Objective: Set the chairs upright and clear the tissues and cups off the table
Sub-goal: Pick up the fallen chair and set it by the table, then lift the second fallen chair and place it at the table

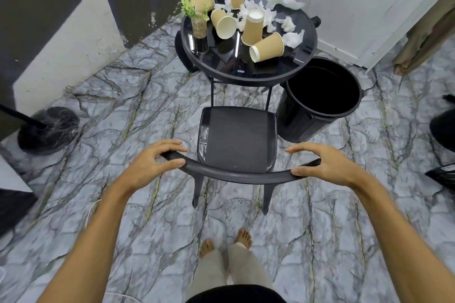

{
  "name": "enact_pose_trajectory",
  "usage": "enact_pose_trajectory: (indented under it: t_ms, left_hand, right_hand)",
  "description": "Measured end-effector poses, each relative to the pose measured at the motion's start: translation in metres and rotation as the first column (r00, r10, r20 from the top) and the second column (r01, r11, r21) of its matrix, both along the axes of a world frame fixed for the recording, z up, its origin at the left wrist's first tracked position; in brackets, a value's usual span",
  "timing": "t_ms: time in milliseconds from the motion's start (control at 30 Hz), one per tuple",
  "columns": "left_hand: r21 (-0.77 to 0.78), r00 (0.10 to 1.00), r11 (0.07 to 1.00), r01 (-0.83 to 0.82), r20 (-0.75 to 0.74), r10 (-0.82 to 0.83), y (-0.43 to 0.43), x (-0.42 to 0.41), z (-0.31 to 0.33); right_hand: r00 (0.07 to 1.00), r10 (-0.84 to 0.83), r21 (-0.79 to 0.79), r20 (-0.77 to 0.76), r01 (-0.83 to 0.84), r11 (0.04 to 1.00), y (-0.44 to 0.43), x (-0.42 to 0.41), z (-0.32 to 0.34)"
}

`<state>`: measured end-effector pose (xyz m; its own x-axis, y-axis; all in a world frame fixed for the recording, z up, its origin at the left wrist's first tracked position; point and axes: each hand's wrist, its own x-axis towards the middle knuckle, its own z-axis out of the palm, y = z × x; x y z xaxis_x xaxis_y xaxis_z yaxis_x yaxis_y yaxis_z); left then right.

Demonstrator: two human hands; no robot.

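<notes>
Both hands hold the curved back rail of the upright black chair (237, 140): the left hand (152, 162) with fingers curled over it, the right hand (322, 165) pinching its end. Beyond, five cups (267, 47) and crumpled tissues (283, 0) litter the round table (246, 81), with a bin (295, 128) just right.

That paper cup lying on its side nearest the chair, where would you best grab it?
Probably round its brown middle, coming from above: the cup lies on its side on the table, mouth toward the chair, so its curved top is exposed.
</notes>
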<state>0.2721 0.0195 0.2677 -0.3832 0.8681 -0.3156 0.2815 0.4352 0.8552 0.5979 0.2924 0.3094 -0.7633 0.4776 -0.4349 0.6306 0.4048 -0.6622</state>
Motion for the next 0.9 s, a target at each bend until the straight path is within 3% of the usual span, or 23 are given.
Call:
enact_pose_trajectory:
  t_ms: [100,233,500,900]
  left_hand:
    - [-0.032,0.995,0.999,0.018,-0.095,-0.021,-0.010,-0.001,0.006]
    - [-0.070,0.985,0.997,0.039,-0.168,-0.050,-0.029,-0.010,0.014]
    - [-0.176,0.937,0.983,0.044,-0.335,-0.102,-0.092,-0.045,0.025]
    - [-0.278,0.886,0.944,-0.177,-0.463,0.030,-0.195,-0.109,0.014]
  right_hand:
    - [0.986,0.165,0.160,0.021,-0.166,0.973,-0.022,-0.036,0.011]
    - [0.955,0.292,0.245,0.055,-0.297,0.923,-0.059,-0.087,0.010]
    - [0.944,0.320,0.379,0.074,-0.324,0.867,-0.143,-0.175,0.007]
    - [0.863,0.463,0.488,0.202,-0.499,0.716,-0.238,-0.313,-0.016]
